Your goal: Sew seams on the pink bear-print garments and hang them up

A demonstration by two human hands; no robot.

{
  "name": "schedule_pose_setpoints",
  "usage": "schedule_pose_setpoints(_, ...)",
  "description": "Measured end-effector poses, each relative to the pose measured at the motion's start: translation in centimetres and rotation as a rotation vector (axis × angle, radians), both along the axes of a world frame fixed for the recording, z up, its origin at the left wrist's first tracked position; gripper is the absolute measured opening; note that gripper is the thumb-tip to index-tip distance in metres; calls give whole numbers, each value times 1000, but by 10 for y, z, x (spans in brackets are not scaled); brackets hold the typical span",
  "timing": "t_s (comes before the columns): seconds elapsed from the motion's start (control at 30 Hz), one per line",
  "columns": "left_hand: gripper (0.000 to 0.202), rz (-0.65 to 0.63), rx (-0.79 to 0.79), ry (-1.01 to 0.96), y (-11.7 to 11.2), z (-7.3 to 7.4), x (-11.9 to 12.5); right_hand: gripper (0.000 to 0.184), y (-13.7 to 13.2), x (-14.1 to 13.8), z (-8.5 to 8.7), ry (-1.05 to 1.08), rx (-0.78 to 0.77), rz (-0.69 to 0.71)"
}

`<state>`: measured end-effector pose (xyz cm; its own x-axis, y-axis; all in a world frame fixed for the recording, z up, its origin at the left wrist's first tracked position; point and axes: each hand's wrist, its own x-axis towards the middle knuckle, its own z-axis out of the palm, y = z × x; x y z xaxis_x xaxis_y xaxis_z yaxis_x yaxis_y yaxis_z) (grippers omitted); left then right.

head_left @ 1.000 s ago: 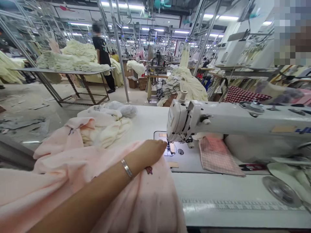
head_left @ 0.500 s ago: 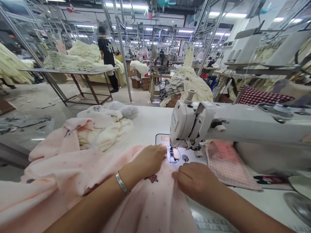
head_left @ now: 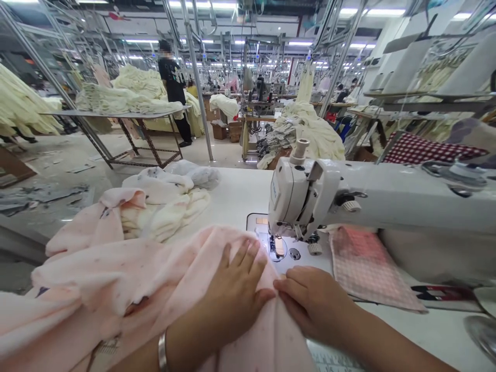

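A pale pink fabric piece (head_left: 127, 279) with small printed figures lies bunched across the white sewing table (head_left: 236, 194), reaching toward the needle plate (head_left: 279, 247) of a white sewing machine (head_left: 310, 194). My left hand (head_left: 234, 292) lies flat on the fabric with its fingers spread, just left of the plate. My right hand (head_left: 313, 302) is closed in a pinch on the fabric's edge, touching my left thumb. A silver bangle (head_left: 161, 351) circles my left wrist.
A pile of cream and pink cut pieces (head_left: 163, 201) sits behind the fabric. A pink checked cloth (head_left: 364, 266) lies under the machine arm. Beyond the table stand a metal table heaped with cream garments (head_left: 124, 98), a person in black (head_left: 174, 88) and more machines.
My left hand has slid back from the needle plate and opened flat on the fabric. My right hand, absent one second ago, came in and pinches the fabric edge beside it.
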<state>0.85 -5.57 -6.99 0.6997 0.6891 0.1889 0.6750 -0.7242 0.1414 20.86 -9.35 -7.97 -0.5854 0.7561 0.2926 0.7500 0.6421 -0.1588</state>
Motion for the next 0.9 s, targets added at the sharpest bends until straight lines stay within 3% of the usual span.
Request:
schedule_pose_setpoints(0.07, 50, -105, -107, 44, 10, -4, -4, 22, -1, 0, 2, -4, -20, -3)
schedule_pose_setpoints(0.17, 41, -257, -194, 59, 36, 5, -8, 21, 1, -1, 3, -14, -40, -3)
schedule_pose_setpoints(0.33, 40, -314, -209, 23, 54, 11, -5, 24, 4, -1, -1, -4, -20, -4)
schedule_pose_setpoints(0.53, 40, -330, -157, -3, 51, 8, 0, 23, 2, 1, -10, 37, 20, -25)
schedule_pose_setpoints(0.67, 12, -276, -33, 10, 32, 10, 7, 20, -3, 1, -7, 23, 45, -17)
schedule_pose_setpoints(0.8, 15, -224, -43, -76, 10, -4, 9, 17, -12, -1, 1, 8, 65, 124)
schedule_pose_setpoints(0.9, 18, -260, -10, -157, 9, -16, 7, 17, -17, -2, 1, 17, 59, 168)
